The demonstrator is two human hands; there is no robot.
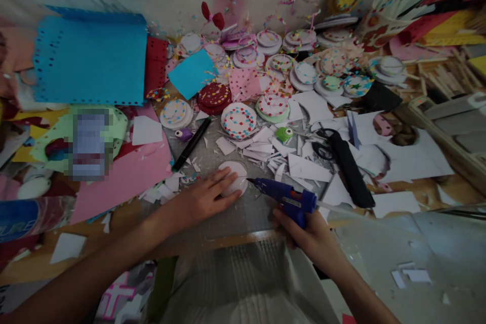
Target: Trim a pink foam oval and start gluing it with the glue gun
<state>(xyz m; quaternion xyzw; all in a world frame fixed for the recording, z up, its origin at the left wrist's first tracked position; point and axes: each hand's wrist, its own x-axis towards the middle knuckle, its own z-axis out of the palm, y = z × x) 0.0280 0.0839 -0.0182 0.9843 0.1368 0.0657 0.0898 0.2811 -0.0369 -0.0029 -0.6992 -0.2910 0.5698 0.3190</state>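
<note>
A small white disc [240,168] lies on the grey work mat [228,217] near the table's front edge. My left hand [207,195] rests flat on the disc's left side, fingers stretched out over it. In my right hand [304,230] is a blue hot glue gun [284,195], with my fingers wrapped round its handle. Its dark nozzle points left and is right by the disc's edge; whether it touches I cannot tell. A clear glue stick [341,210] trails out of the gun's back end.
Paper scraps [261,149] cover the mat behind the disc. Scissors [323,149], a black cutter-like tool [349,169] and a black pen [192,144] lie around it. Several star-dotted round pieces [238,120] stand farther back. Blue sheets [91,58] and a plastic bottle [34,215] are on the left.
</note>
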